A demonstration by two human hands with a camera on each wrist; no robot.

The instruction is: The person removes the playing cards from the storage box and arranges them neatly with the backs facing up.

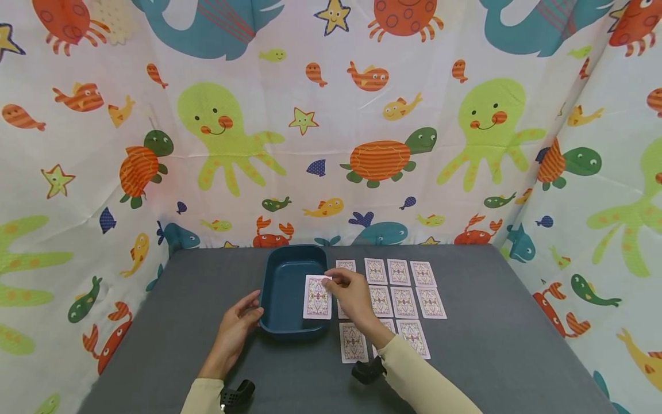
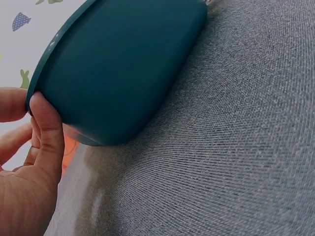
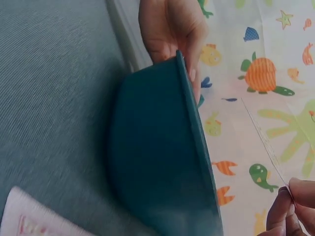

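A dark teal tub [image 1: 283, 296] stands left of the cards on the grey table. My left hand [image 1: 234, 332] pinches its left rim; in the left wrist view, the thumb [image 2: 48, 115] lies against the tub's outer wall. Above the tub's right side, a playing card [image 1: 316, 300] with a red patterned back is pinched by its upper right edge in my right hand [image 1: 355, 299]. That card appears edge-on as a thin line in the right wrist view, between fingers and thumb [image 3: 301, 191]. The tub's bare floor shows in the head view.
Right of the tub, several playing cards [image 1: 404, 302] lie patterned side up in rows on the grey tabletop [image 1: 481, 345]. My right forearm covers parts of some. A cloth [image 1: 320, 207] printed with sea animals hangs behind the table and along its sides.
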